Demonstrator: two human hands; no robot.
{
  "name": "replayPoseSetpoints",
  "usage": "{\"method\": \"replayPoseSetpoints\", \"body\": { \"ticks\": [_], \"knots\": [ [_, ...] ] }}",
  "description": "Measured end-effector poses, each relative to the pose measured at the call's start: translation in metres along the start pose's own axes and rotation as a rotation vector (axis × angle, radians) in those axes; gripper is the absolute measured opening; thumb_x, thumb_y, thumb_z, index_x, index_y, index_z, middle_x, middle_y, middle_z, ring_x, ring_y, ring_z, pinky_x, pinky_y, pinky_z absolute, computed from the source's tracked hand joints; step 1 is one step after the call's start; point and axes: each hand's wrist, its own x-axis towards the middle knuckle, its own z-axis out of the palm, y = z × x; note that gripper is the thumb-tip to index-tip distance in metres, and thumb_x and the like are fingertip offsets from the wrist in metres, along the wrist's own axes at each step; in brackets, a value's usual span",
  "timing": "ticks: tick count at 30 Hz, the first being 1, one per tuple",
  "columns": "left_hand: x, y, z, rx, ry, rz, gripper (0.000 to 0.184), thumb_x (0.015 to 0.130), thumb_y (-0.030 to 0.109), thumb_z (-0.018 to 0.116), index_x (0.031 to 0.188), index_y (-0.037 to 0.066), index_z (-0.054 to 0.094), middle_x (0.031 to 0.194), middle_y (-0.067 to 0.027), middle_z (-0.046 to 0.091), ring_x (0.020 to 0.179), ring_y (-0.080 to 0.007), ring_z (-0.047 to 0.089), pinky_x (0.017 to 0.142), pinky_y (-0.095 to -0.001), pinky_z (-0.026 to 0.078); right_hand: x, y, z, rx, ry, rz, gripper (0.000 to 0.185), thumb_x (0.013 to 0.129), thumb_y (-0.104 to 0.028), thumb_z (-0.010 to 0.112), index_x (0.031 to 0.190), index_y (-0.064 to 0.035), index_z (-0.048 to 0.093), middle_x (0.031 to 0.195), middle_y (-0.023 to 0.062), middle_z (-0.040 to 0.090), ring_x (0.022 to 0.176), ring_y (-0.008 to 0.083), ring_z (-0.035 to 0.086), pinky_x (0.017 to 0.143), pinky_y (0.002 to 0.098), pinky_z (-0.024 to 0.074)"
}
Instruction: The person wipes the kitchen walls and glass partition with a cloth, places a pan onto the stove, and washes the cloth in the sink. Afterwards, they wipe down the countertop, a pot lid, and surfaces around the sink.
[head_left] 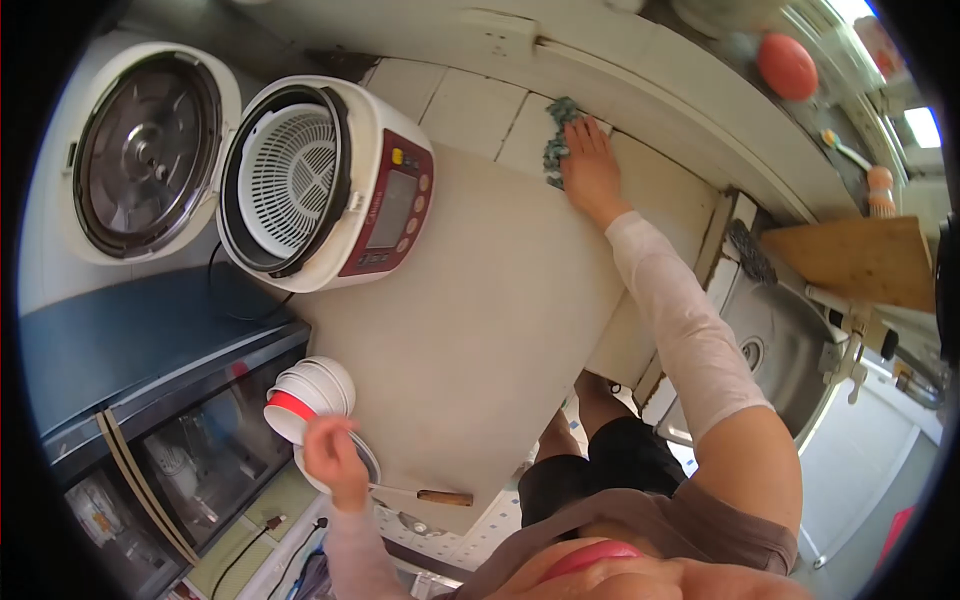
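Note:
My right hand (592, 170) reaches to the far side of the counter (470, 270), its fingers pressing a crumpled grey-green rag (560, 140) onto the white tiles by the wall. Part of the rag is hidden under the palm. At the lower left, my slightly blurred left hand (335, 460) is in front of a stack of white bowls (325, 382), one with a red band. Its fingers are loosely bent with nothing visible in them; whether it touches the bowls I cannot tell. Below it, partly covered, lie a plate (368, 458) and a wooden-handled utensil (445, 497).
A red and white rice cooker (385, 210) stands at upper left, lid (150, 155) raised, with a white steamer basket (290, 180) inside. A dark cabinet (170, 330) borders the left. At right are a metal sink (780, 320), a scouring pad (750, 252) and a wooden board (855, 262).

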Motion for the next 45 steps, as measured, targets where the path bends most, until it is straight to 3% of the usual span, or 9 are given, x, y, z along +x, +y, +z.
{"method": "replayPoseSetpoints", "body": {
  "ticks": [8,15,18,21,25,28,38,41,45],
  "knots": [
    [-0.151,-0.009,0.039,-0.235,0.224,-0.676,0.018,0.086,-0.009,0.047,0.098,-0.001,0.057,0.083,-0.0079,0.060,0.073,-0.0154,0.060,0.071,-0.0266,0.049,0.123,-0.086,0.093,0.139,-0.142,-0.194,0.060,0.087,-0.023,0.058,0.136,0.0069,0.040,0.145,0.0264,0.036,0.139,0.0398,0.028,0.114,0.0477,0.0230],
    [-0.179,0.002,0.085,-0.332,0.214,-0.815,0.016,0.088,-0.008,0.048,0.099,0.000,0.057,0.086,-0.0088,0.063,0.078,-0.0153,0.062,0.073,-0.0271,0.050,0.217,-0.155,0.185,0.196,0.135,-0.497,0.042,0.084,-0.021,0.059,0.119,0.0016,0.054,0.128,0.0177,0.052,0.127,0.0301,0.043,0.101,0.0418,0.0375],
    [-0.177,0.002,0.093,-0.280,0.163,-0.852,0.018,0.088,-0.007,0.050,0.103,-0.001,0.057,0.088,-0.0102,0.064,0.082,-0.0177,0.063,0.078,-0.0298,0.051,0.206,-0.151,0.155,0.203,-0.034,-0.452,0.043,0.080,-0.018,0.061,0.118,0.0021,0.054,0.125,0.0183,0.054,0.125,0.0316,0.045,0.098,0.0418,0.0396],
    [-0.165,-0.020,0.101,-0.020,-0.066,-0.641,0.028,0.086,-0.002,0.056,0.114,-0.002,0.058,0.101,-0.0166,0.066,0.095,-0.0265,0.064,0.085,-0.0369,0.052,0.164,-0.113,0.109,0.290,-0.120,-0.369,0.050,0.079,-0.012,0.060,0.124,0.0045,0.050,0.131,0.0231,0.049,0.128,0.0357,0.043,0.105,0.0434,0.0355],
    [-0.084,-0.020,0.114,0.474,-0.450,-0.316,0.081,0.075,0.014,0.076,0.143,-0.003,0.034,0.144,-0.0294,0.037,0.137,-0.0407,0.034,0.112,-0.0573,0.021,0.094,-0.033,0.051,0.097,-0.252,-0.257,0.066,0.081,-0.009,0.058,0.142,0.0044,0.034,0.146,0.0239,0.036,0.140,0.0369,0.028,0.116,0.0445,0.0232],
    [-0.039,-0.037,0.122,0.637,-0.461,-0.306,0.096,0.070,0.019,0.082,0.145,-0.003,0.026,0.147,-0.0332,0.028,0.140,-0.0444,0.024,0.113,-0.0608,0.009,0.083,-0.024,0.042,0.121,-0.222,-0.267,0.063,0.081,-0.009,0.060,0.139,0.0044,0.038,0.144,0.0242,0.039,0.137,0.0373,0.032,0.114,0.0450,0.0261],
    [-0.019,-0.069,0.138,0.698,-0.592,-0.173,0.101,0.063,0.026,0.083,0.145,-0.003,0.031,0.144,-0.0416,0.025,0.134,-0.0540,0.028,0.113,-0.0592,0.017,0.243,-0.150,0.171,0.144,-0.175,-0.360,0.056,0.090,-0.024,0.051,0.139,0.0020,0.041,0.144,0.0204,0.043,0.138,0.0334,0.035,0.114,0.0431,0.0266],
    [-0.020,-0.071,0.136,0.710,-0.584,-0.143,0.101,0.063,0.030,0.082,0.145,-0.003,0.031,0.141,-0.0431,0.027,0.132,-0.0552,0.030,0.113,-0.0575,0.019,0.263,-0.166,0.189,0.342,-0.094,-0.514,0.041,0.085,-0.024,0.056,0.120,-0.0024,0.059,0.124,0.0168,0.060,0.119,0.0317,0.053,0.102,0.0408,0.0404],
    [-0.023,-0.075,0.137,0.737,-0.602,-0.105,0.106,0.063,0.036,0.081,0.147,-0.003,0.028,0.143,-0.0433,0.022,0.135,-0.0542,0.027,0.113,-0.0564,0.020,0.239,-0.161,0.159,0.648,-0.406,-0.529,0.030,0.084,-0.023,0.059,0.110,-0.0092,0.066,0.113,0.0153,0.066,0.107,0.0340,0.061,0.093,0.0419,0.0463]
  ]
}}
